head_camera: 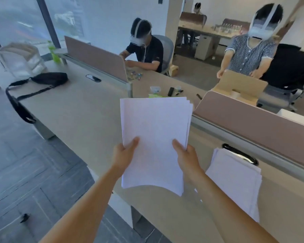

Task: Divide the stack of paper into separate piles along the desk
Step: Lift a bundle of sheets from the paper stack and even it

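Note:
I hold a stack of white paper (154,130) above the beige desk (81,116), its sheets slightly fanned at the far right corner. My left hand (124,156) grips the stack's lower left edge, thumb on top. My right hand (187,157) grips its lower right edge, thumb on top. A second pile of white paper (235,178) lies flat on the desk to the right of my right arm, beside a black cable grommet (240,154).
A black shoulder bag (47,78) lies on the desk at far left. Pink divider panels (253,118) run along the desk's back edge. Markers, a green pad and small containers (165,92) sit behind the held stack. Two people with headsets work at neighbouring desks.

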Tool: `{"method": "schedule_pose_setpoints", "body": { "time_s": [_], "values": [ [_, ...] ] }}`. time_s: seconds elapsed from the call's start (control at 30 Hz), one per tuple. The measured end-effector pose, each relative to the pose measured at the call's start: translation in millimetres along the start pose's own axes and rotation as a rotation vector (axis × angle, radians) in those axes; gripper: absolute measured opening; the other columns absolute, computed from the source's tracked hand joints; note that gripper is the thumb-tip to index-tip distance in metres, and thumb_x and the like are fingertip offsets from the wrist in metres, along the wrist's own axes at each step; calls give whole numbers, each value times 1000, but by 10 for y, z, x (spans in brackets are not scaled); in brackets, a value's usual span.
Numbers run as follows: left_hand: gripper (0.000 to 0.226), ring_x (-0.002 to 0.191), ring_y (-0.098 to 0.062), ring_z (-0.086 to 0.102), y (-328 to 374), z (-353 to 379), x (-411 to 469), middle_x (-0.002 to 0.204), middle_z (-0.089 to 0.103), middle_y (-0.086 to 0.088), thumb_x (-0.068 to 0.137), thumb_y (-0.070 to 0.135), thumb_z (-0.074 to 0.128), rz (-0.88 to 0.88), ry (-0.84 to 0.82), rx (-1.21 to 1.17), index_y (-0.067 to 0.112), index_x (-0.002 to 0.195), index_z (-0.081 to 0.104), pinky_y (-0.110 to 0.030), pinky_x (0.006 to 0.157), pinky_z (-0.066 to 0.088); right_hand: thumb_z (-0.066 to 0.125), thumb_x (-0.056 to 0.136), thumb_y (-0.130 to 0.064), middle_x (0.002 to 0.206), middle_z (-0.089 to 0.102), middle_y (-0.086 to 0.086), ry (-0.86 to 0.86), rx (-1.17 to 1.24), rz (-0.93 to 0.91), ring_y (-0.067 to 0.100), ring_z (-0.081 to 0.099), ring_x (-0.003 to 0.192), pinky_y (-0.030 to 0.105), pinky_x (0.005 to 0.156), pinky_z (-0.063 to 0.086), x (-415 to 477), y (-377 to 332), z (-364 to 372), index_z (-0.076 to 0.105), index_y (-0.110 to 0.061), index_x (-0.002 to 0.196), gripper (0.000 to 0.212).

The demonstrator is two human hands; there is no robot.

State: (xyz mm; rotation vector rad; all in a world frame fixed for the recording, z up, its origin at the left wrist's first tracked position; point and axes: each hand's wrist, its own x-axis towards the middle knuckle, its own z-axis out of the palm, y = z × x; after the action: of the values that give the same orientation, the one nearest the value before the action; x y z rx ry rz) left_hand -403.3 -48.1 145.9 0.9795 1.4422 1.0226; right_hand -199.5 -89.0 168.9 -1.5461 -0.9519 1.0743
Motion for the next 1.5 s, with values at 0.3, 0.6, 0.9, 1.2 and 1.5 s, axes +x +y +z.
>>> {"method": "schedule_pose_setpoints", "body": {
  "time_s": [0.3, 0.6, 0.9, 1.2, 1.5],
  "values": [
    [24, 69, -17, 75, 253, -1375, 68, 78, 77, -1, 73, 25, 84, 47, 44, -158, 9, 87, 72, -25, 55, 58, 64, 96, -23, 105, 76, -3, -159, 16, -130, 13, 70, 102, 37, 95, 54, -113, -434, 1333, 73, -17, 105, 14],
    [24, 78, -21, 75, 481, -2219, 933, 81, 78, 0, 68, 24, 88, 150, 150, -175, 9, 82, 75, -39, 75, 61, 64, 95, -17, 95, 79, 0, -293, 92, -121, 16, 75, 91, 35, 83, 59, 435, -674, 2362, 74, -18, 96, 10],
    [50, 77, -18, 75, 781, -2852, 2919, 82, 78, -1, 55, 39, 93, 200, 98, -34, 3, 84, 76, -36, 71, 61, 65, 95, -18, 82, 78, -13, -219, 131, -140, 3, 73, 79, 23, 70, 58, 1886, -799, 3558, 73, -21, 88, 11],
    [26, 77, -12, 71, 972, -3442, 4772, 85, 75, 6, 82, 43, 70, 232, 54, -150, 18, 90, 69, -26, 71, 55, 63, 97, -20, 70, 75, -4, -121, 68, -169, 7, 60, 64, 16, 56, 48, 3016, -799, 4764, 72, -23, 80, 19],
    [13, 68, 4, 68, 875, -3466, 5838, 82, 73, 13, 94, 32, 62, 229, 36, -117, 22, 89, 69, -11, 59, 51, 72, 89, -17, 63, 70, -13, -107, 5, -109, 3, 65, 61, 16, 57, 49, 3786, -638, 5332, 71, -16, 77, 13]
  ]
}}
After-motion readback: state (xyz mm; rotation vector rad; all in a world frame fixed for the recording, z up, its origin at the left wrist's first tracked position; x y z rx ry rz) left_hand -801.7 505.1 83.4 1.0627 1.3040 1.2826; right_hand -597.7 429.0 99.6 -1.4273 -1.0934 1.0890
